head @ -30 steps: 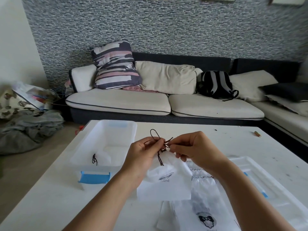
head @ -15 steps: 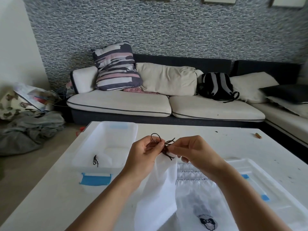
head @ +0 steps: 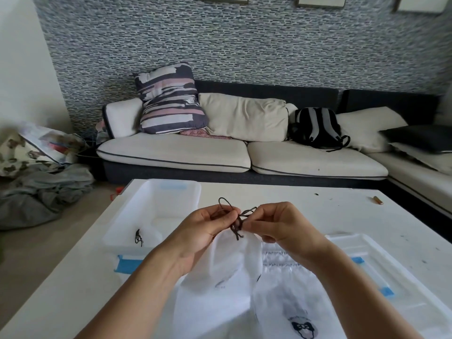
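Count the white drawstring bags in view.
3 for certain: the held bag, its cord pinched by the left hand and right hand; a second bag inside the clear bin; a printed bag flat on the table. More may lie beneath.

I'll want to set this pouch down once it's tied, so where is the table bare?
Bare table lies beyond the held pouch, between the white bin and the small brown stub. Another free patch is at the near left, in front of the bin. Crowded: flat pouches under the forearms, the lid at right.
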Demonstrator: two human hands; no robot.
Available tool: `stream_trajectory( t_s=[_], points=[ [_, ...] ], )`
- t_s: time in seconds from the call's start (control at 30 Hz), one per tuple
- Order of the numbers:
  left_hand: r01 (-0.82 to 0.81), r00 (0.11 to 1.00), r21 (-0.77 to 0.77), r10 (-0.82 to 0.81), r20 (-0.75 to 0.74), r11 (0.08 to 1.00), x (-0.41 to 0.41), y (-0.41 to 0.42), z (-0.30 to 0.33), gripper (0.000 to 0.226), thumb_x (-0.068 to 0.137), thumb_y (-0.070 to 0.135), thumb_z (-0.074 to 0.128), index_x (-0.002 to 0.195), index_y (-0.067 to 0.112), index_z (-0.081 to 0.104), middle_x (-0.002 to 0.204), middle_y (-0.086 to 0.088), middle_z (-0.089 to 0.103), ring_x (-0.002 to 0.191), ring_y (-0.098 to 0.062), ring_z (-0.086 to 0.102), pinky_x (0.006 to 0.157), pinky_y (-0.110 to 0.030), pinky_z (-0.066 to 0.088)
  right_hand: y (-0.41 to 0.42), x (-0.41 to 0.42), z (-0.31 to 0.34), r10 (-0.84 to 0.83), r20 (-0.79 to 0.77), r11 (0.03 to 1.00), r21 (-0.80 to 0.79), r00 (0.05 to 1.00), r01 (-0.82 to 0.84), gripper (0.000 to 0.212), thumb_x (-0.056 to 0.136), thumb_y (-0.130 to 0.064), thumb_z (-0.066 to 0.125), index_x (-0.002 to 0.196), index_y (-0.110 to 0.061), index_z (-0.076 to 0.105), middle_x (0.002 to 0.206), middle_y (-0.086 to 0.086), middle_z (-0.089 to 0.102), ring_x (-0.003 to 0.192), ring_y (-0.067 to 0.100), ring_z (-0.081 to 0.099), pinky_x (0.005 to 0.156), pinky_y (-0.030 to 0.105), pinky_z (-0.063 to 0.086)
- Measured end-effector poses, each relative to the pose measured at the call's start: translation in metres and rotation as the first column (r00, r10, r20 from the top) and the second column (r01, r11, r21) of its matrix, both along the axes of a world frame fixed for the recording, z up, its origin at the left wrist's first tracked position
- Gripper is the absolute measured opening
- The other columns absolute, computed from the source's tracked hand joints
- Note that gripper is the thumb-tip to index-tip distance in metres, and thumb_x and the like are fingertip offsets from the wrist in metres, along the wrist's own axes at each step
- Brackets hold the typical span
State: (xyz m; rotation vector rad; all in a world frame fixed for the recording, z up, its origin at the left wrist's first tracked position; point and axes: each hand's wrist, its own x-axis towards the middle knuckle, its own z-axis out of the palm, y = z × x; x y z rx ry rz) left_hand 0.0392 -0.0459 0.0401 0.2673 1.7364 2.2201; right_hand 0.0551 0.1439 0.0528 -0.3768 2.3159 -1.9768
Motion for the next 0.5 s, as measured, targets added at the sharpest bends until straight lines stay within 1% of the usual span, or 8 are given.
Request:
stream_trajectory(
  t_s=[0.03,0.1,0.17,0.23,0.3,0.37,0.43,0.5],
  points=[
    [-0.004,1.000,-0.020,0.004,-0.006,1.000,0.0012,0.0005,0.0006,0.011,0.088,0.016,0.068,0.095,0.010,0.074,0.081,-0.002,0.073,0.078,-0.007,0.068,0.078,-0.015,0.050,-0.0002,0.0002,-0.0008,-0.001,0.009,1.000,-0.015,1.000,0.001,0.008,0.084,0.000,0.074,0.076,-0.001,0.073,0.065,0.002,0.067,0.053,0.008,0.042,0.054,0.019,0.035],
    [0.001,1.000,-0.016,0.000,0.031,1.000,0.0012,0.0016,-0.0010,0.012,0.081,0.020,0.072,0.089,0.013,0.076,0.082,-0.003,0.074,0.078,-0.010,0.069,0.082,-0.022,0.051,-0.0007,0.0006,-0.0011,-0.010,0.018,1.000,-0.013,1.000,0.010,0.012,0.083,0.002,0.074,0.073,-0.003,0.071,0.069,0.006,0.068,0.055,0.008,0.046,0.054,0.018,0.036],
    [0.040,0.992,0.066,-0.047,0.115,0.997,0.0011,0.0019,-0.0014,0.013,0.076,0.019,0.073,0.086,0.012,0.076,0.080,-0.006,0.073,0.071,-0.015,0.069,0.074,-0.026,0.055,-0.0007,-0.0007,-0.0018,-0.031,0.010,0.999,-0.008,0.999,0.031,0.016,0.082,0.004,0.075,0.070,-0.005,0.069,0.071,0.012,0.066,0.053,0.008,0.048,0.053,0.017,0.037],
    [0.069,0.983,0.126,-0.090,0.163,0.990,0.0010,0.0013,-0.0004,0.013,0.076,0.016,0.072,0.087,0.009,0.074,0.077,-0.006,0.071,0.066,-0.016,0.068,0.064,-0.025,0.057,-0.0020,-0.0017,-0.0021,-0.061,-0.009,0.998,0.012,0.998,0.061,0.018,0.082,0.007,0.075,0.069,-0.003,0.067,0.063,0.008,0.065,0.049,0.006,0.048,0.050,0.015,0.037],
    [0.064,0.985,0.124,-0.083,0.153,0.990,0.0002,0.0011,-0.0001,0.011,0.080,0.013,0.071,0.090,0.007,0.073,0.078,-0.006,0.071,0.068,-0.017,0.068,0.066,-0.025,0.057,-0.0035,-0.0024,-0.0033,-0.090,-0.045,0.995,0.048,0.995,0.092,0.018,0.081,0.006,0.075,0.068,-0.004,0.067,0.061,0.003,0.068,0.049,0.005,0.051,0.050,0.015,0.039],
    [-0.002,1.000,-0.002,0.002,0.019,1.000,-0.0023,0.0002,-0.0034,0.007,0.088,0.008,0.068,0.093,0.005,0.072,0.082,-0.007,0.073,0.076,-0.016,0.069,0.073,-0.022,0.056,-0.0035,-0.0019,-0.0018,-0.120,-0.087,0.990,0.063,0.989,0.126,0.013,0.080,0.001,0.078,0.071,-0.004,0.071,0.065,0.003,0.072,0.051,0.004,0.056,0.053,0.014,0.042],
    [-0.084,0.986,-0.129,0.063,-0.157,0.988,-0.0039,-0.0002,-0.0068,0.007,0.092,0.003,0.065,0.094,0.001,0.071,0.084,-0.008,0.074,0.080,-0.014,0.070,0.077,-0.018,0.052,-0.0019,-0.0017,0.0000,-0.133,-0.083,0.990,0.034,0.988,0.136,0.010,0.079,-0.007,0.081,0.076,-0.001,0.074,0.060,-0.002,0.069,0.049,0.003,0.053,0.053,0.013,0.039],
    [-0.126,0.966,-0.150,0.087,-0.245,0.981,-0.0043,0.0014,-0.0089,0.008,0.093,0.000,0.064,0.094,-0.003,0.070,0.083,-0.009,0.074,0.080,-0.014,0.070,0.076,-0.016,0.051,-0.0003,-0.0020,0.0003,-0.126,-0.061,0.990,0.051,0.990,0.129,0.022,0.073,-0.025,0.084,0.079,-0.004,0.078,0.060,0.001,0.065,0.055,0.010,0.048,0.056,0.022,0.037]
  ],
)
